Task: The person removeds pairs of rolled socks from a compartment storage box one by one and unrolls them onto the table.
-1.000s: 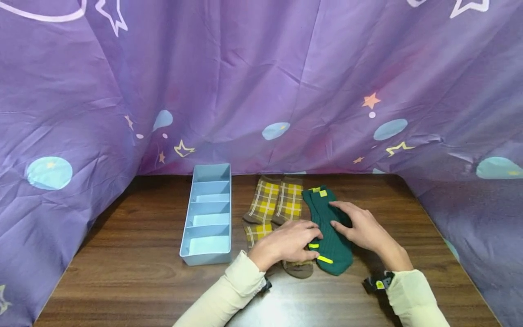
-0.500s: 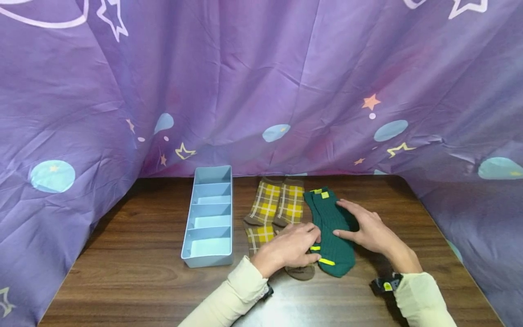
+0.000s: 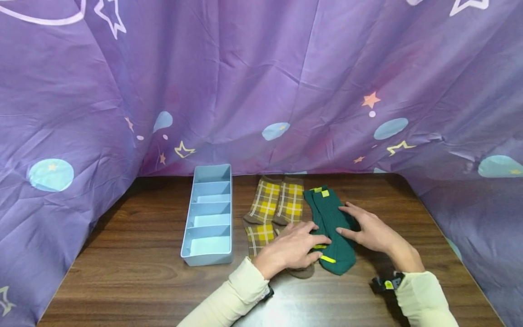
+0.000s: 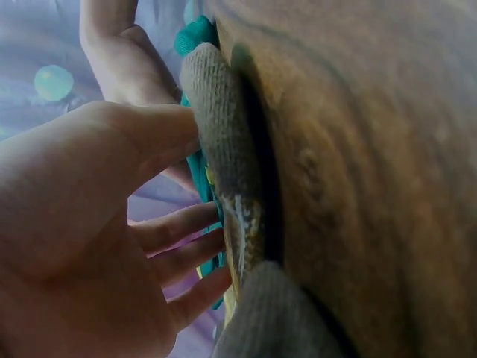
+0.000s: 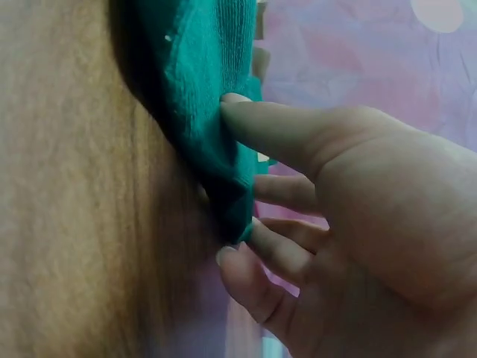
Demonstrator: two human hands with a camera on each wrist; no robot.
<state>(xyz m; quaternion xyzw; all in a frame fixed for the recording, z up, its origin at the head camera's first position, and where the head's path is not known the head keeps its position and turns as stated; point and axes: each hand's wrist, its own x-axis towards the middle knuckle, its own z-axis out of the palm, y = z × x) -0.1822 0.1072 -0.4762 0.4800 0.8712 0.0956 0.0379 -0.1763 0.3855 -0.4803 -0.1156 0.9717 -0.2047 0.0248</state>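
Observation:
A pair of dark green socks [image 3: 333,227] with yellow marks lies flat on the table, one sock mostly over the other. My left hand [image 3: 291,247] reaches over the brown-and-yellow plaid socks [image 3: 265,200], its fingertips at the green pair's left edge. Part of the plaid pair's foot end is hidden beneath that hand. My right hand [image 3: 373,231] rests at the right edge of the green pair with fingers spread. In the right wrist view its thumb [image 5: 272,127] touches the green knit [image 5: 201,82]. Neither hand grips anything.
A light blue box [image 3: 206,260] with several compartments stands left of the socks on the wooden table [image 3: 135,254]. A purple curtain [image 3: 245,81] with stars hangs behind the table and along both sides.
My left fingers have spread and shifted slightly right over the green socks' edge. The right hand has drawn back a little to the right. The socks have barely moved.

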